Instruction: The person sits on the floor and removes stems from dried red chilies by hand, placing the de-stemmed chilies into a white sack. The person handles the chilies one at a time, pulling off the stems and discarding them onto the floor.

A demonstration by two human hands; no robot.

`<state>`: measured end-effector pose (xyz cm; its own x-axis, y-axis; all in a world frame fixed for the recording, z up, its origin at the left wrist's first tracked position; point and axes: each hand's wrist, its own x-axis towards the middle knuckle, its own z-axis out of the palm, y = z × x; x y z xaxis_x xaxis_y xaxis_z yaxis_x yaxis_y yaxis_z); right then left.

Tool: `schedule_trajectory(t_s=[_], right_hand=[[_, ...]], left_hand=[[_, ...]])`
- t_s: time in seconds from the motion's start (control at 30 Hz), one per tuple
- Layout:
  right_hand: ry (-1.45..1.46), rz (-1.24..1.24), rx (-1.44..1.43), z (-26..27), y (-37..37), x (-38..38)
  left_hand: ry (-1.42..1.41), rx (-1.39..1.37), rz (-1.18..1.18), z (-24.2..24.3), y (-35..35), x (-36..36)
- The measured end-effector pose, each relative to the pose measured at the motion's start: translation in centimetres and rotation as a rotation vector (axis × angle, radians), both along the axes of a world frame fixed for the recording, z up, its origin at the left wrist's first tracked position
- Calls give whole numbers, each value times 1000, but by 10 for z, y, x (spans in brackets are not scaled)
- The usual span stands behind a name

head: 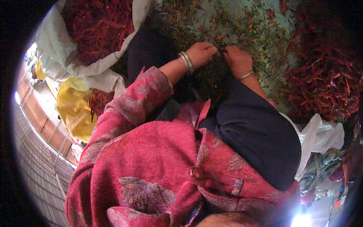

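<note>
My left hand (202, 54), with bangles at the wrist, is held in front of me with its thumb and fingers bent together. Close to its right is my right hand (239, 60), which wears a thin bangle and has curled fingers. A narrow gap separates their fingertips. Whether either hand pinches something small is too dark and blurred to tell. Beneath and beyond both lies a layer of plant debris (255, 31), made of dry stems, leaf bits and red flecks on a pale greenish sheet. My dark-trousered leg (249, 122) extends below my right hand.
At the upper left, a white woven sack (54, 48) holds dried red chillies (99, 31). Below it is a yellow sack (71, 107) with more red pods. A heap of dried red pods (326, 85) lies on the right, above a crumpled white plastic sheet (314, 136).
</note>
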<state>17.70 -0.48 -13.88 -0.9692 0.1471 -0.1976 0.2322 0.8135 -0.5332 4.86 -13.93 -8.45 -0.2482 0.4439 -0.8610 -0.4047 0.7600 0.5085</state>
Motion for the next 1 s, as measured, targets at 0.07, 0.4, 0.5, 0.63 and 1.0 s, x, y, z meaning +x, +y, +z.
schedule_trajectory(t_s=[0.07,0.4,0.5,0.63,1.0], right_hand=[[61,-50,-33,3,1,-1],[-148,-691,-1005,43,1,-2],[-177,-721,-1078,46,-3,-1],[-206,-745,-967,43,0,-3],[-163,-676,-1093,35,1,-11]], left_hand=[[11,24,23,6,-1,3],[239,82,115,12,5,15],[231,100,148,11,9,20],[262,54,74,7,9,17],[395,192,-171,16,12,16]])
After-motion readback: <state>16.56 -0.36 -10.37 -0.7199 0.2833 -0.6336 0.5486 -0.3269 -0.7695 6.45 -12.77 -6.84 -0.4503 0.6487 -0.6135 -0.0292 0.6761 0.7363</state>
